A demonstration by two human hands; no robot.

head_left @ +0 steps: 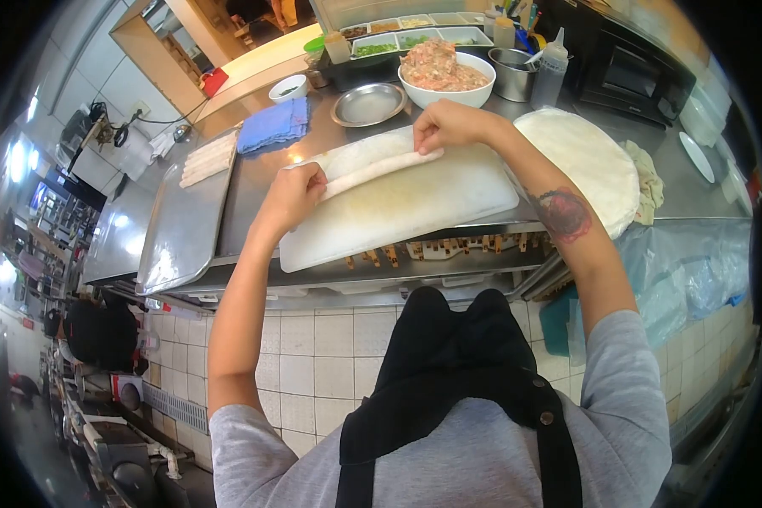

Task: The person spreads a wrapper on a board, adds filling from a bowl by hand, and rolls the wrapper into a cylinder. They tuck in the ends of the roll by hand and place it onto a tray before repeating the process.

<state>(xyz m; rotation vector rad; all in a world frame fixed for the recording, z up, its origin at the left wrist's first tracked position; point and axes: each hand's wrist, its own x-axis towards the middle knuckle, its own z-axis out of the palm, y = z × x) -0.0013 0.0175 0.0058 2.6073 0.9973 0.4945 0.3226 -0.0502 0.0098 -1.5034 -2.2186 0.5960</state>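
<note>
A long, thin white spring roll [379, 172] lies across the upper part of a white cutting board [406, 207]. My left hand [295, 195] is closed on its left end, fingers pinched together. At the other end, my right hand [455, 127] pinches the roll between thumb and fingers. Beyond the board stands a white bowl heaped with pinkish minced filling [445, 68]. To the right of my forearm is a stack of round, pale wrapper sheets [580, 165]. Several similar rolls [209, 159] lie side by side on a metal tray [178, 233] at the left.
A shallow metal dish [369, 105], folded blue cloth [273, 125] and small white bowl [289, 88] sit behind the board. Farther back are ingredient tubs [415, 41], a steel pot [513, 74], a squeeze bottle [553, 66] and a black oven [635, 63]. Clothespins line the counter's front edge.
</note>
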